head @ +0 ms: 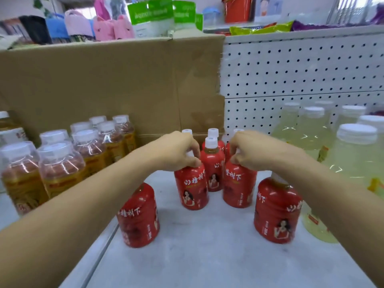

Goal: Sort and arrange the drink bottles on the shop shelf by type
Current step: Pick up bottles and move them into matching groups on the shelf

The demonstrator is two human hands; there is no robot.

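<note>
Left hand (178,150) has its fingers curled over the cap and neck of the left red bottle (192,188), gripping from above; the cap is hidden under the palm. Right hand (249,151) does the same on the right red bottle (239,183), fingers bunched round its neck. Both bottles stand upright mid-shelf, side by side with a small gap, toward the back edge.

Middle red bottle (213,169), white cap showing, stands just behind and between those two. More red bottles behind it (213,134) sit near the back edge, mostly hidden; only their caps show. Front-left red bottle (139,217) stands nearer the front, partly under the left forearm. Front-right red bottle (276,213) stands opposite it, its top covered by the right forearm. All have the same red label with white writing.

Shelf surface (207,262) is white and marbled.

Along the left edge is a cluster of amber bottles (62,169) with clear caps, packed close. Along the right edge are pale yellow bottles (353,154) with white caps, blurred.

A cardboard sheet (104,84) stands against the back on the left, with white pegboard (301,69) on the right. On the upper shelf are pink plush items (114,28), green packs (149,11) and a yellow-green snack bag (261,29).
</note>
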